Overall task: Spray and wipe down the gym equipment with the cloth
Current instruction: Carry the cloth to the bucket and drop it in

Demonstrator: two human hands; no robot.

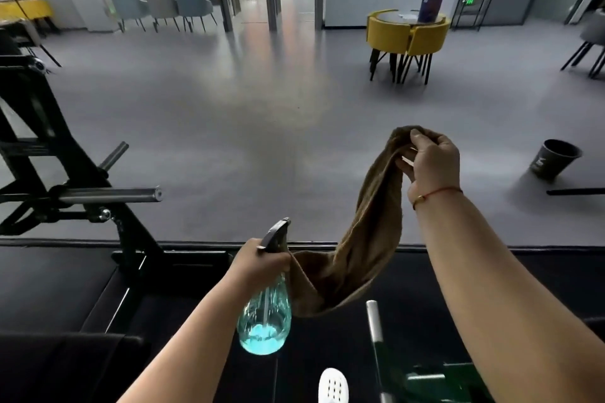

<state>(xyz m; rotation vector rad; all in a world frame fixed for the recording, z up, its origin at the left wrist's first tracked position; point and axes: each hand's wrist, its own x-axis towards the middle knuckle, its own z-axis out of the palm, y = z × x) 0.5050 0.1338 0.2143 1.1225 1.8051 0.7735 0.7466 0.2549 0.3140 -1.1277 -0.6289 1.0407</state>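
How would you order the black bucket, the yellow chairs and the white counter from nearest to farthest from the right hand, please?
1. Black bucket, on the floor just to the right of the right hand.
2. Yellow chairs, farther ahead across the floor.
3. White counter, behind the chairs at the back.

Two hands are in view, the left hand [262,258] and the right hand [432,163]. There is one spray bottle [265,321], one brown cloth [370,239] and one red string bracelet [438,192]. One black machine [75,160] shows two steel pegs [131,195]. One dark bucket [553,159] stands on the floor. One round table [402,15] has yellow chairs [429,39] tucked round it (two show plainly; any others are hidden). Three grey-blue chairs [193,3] stand at the far left. One white shoe [333,386] shows at the bottom edge.
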